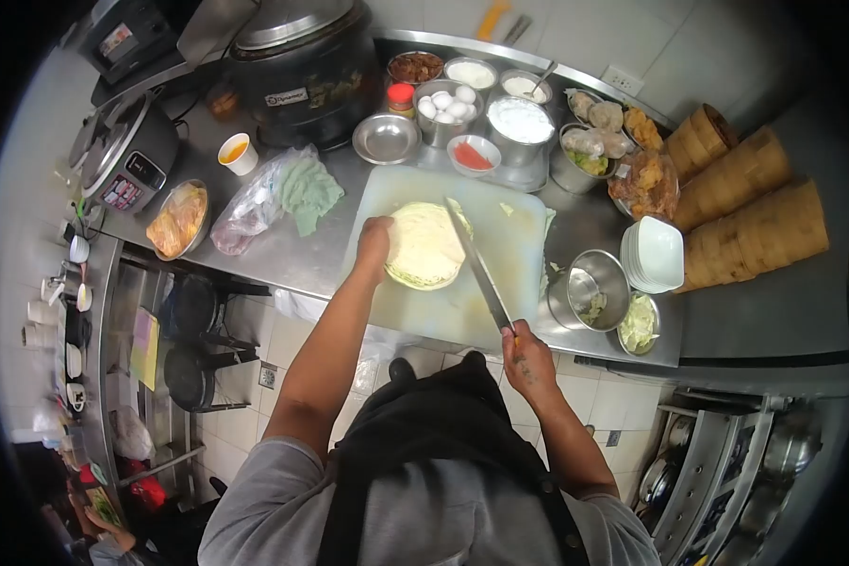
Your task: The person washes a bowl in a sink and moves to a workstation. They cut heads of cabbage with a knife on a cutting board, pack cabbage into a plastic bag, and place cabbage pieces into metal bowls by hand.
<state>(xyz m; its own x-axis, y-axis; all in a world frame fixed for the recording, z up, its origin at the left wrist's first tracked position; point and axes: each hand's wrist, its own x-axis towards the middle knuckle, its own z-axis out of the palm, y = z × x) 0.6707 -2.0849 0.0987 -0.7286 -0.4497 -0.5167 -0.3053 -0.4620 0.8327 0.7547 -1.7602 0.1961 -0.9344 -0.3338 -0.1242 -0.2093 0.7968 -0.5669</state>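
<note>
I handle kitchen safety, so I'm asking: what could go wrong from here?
The left hand is bare on one side of the cabbage, while the knife is at the other; if the cabbage turned or the blade slipped, fingers might be cut.

The pot stands near the counter's front edge, close to the right hand; a wide swing of that arm could knock it off.
</note>
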